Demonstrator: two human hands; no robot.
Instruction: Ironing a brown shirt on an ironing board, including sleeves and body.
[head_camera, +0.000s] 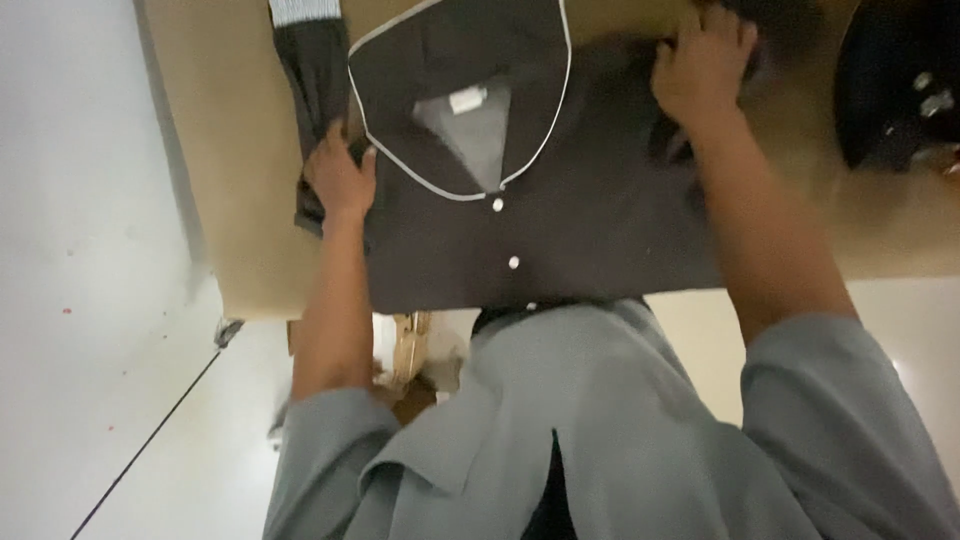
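Note:
A dark brown shirt (560, 200) with white piping on the collar and white buttons lies flat, front up, on a tan table (240, 180). My left hand (340, 178) presses on the shirt's left edge, its fingers closed over the folded dark sleeve (315, 70) with its pale cuff. My right hand (700, 65) is curled on bunched fabric at the shirt's far right shoulder. Both my arms reach out from grey sleeves, and my grey shirt (600, 430) fills the bottom of the view.
A dark rounded object (900, 80) with small metal parts rests on the table at the far right. The table's near edge (300, 305) runs just in front of my body. Pale floor (90, 300) with a thin black cable (150, 440) lies to the left.

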